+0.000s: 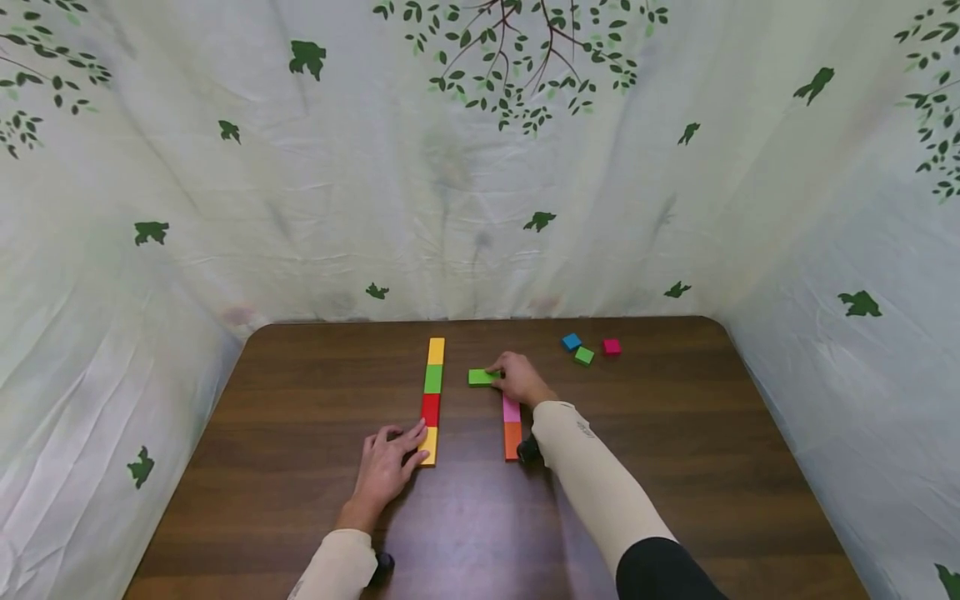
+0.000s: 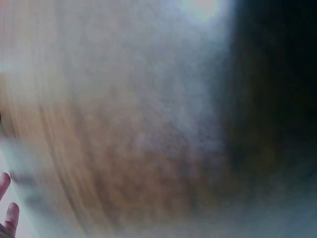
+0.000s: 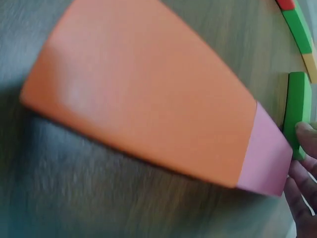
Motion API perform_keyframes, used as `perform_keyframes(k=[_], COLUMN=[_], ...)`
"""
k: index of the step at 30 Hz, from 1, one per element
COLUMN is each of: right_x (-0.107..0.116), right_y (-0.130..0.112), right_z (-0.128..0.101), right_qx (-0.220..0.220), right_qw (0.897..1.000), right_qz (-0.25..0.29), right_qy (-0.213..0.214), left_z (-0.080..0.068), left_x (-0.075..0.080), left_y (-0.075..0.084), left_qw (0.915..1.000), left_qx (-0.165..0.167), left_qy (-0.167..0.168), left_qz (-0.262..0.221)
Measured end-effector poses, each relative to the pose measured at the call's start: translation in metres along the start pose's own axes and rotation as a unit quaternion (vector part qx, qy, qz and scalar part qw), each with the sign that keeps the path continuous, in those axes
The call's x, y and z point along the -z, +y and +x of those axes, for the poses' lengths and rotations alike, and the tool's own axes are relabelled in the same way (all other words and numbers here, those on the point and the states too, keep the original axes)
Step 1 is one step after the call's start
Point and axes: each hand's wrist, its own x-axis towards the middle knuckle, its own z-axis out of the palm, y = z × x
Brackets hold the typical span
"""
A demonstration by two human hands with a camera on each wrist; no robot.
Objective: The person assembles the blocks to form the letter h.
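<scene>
My right hand (image 1: 521, 379) pinches one end of a green block (image 1: 481, 377) by thumb and fingers. That block lies crosswise at the far end of a short row made of a pink block (image 1: 512, 408) and an orange block (image 1: 512, 442). In the right wrist view the green block (image 3: 297, 106) sits right at the pink block's end. My left hand (image 1: 386, 463) rests at the left row's near end, thumb and fingertips touching the near yellow block (image 1: 430, 448). Beyond it run a red block (image 1: 431, 409), a green one (image 1: 433, 379) and another yellow block (image 1: 437, 351).
Loose at the table's back right lie a blue block (image 1: 572, 342), a small green block (image 1: 584, 356) and a crimson block (image 1: 612, 347). The brown wooden table (image 1: 300, 400) meets a white leaf-printed curtain (image 1: 465, 250) at the back and sides.
</scene>
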Motion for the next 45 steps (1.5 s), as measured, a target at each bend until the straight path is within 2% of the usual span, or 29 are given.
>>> perform_keyframes(k=[11,21,28,36,45], right_x=[-0.008,-0.020,-0.025,-0.028,-0.028], right_y=[-0.015,-0.023,-0.029,-0.034,-0.036], right_z=[0.001,0.007,0.006,0.004,0.004], right_qx=[-0.018,0.005,-0.002,-0.010,-0.005], right_qw=[1.000,1.000,1.000,1.000,0.999], right_qz=[0.020,0.011,0.018,0.028,0.035], right_qy=[-0.014,-0.008,-0.007,-0.006,-0.007], left_z=[0.000,-0.002,-0.001,-0.002,-0.001], left_x=[0.000,0.001,0.000,0.002,0.003], left_y=[0.001,0.000,0.000,0.002,0.002], left_qw=[1.0000,1.0000,1.0000,0.9996,0.9996], left_qx=[0.006,0.005,0.005,0.018,0.019], left_qy=[-0.005,-0.003,-0.004,-0.021,-0.020], left_qz=[0.006,0.003,0.003,0.001,0.000])
